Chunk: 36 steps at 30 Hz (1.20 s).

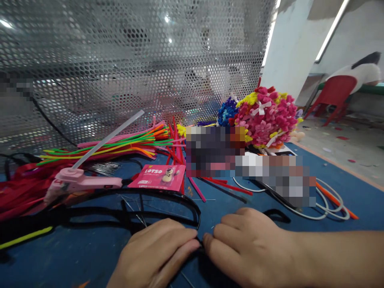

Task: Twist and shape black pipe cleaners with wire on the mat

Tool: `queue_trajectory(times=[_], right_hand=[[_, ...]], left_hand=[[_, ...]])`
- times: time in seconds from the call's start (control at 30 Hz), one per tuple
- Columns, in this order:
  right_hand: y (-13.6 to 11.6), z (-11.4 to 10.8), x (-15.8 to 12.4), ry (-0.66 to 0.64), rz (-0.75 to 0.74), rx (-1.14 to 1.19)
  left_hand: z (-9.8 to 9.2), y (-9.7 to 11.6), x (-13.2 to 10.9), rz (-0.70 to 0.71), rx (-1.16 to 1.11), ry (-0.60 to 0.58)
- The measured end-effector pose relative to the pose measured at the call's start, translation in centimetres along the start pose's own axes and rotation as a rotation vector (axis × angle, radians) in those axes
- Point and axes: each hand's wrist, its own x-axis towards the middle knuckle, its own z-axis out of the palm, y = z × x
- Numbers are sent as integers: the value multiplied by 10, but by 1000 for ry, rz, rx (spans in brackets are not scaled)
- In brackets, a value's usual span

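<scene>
My left hand (154,254) and my right hand (246,244) meet fingertip to fingertip low in the middle, both closed in a pinch on a black pipe cleaner (168,204). The black fuzzy stem loops away to the left and back across the blue table mat (246,200). Another black loop (277,216) shows just behind my right hand.
A pink glue gun (81,182) with a clear glue stick lies at left beside a pink LOTSO card (160,176). Several coloured pipe cleaners (126,144), a bunch of pipe-cleaner flowers (264,116), white cable (330,208) and a perforated metal screen (135,60) stand behind. A person sits on a red chair (339,94) far right.
</scene>
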Motion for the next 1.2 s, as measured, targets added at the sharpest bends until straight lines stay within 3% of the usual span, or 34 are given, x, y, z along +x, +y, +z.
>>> queue_trajectory(times=[0.17,0.3,0.37,0.5,0.6,0.93,1.2], right_hand=[[0,2,0,39,28,-4],[0,1,0,24,31,1],[0,1,-1,20,20,7],[0,0,-2,38,-4,-4],[1,1,-3,41,-19,-3],[1,0,-2,59,-15,-1],[0,0,-2,32,15,-1]], left_hand=[[3,-3,-8,145,149,-22],[3,-5,-9,165,101,-49],[3,-5,-9,101,95,-65],[4,-3,-10,-209,41,-44],[4,-3,-10,-279,-41,-75],[-3,2,-5,-238,-19,-76],[-4,-6,-16,36,126,-76]])
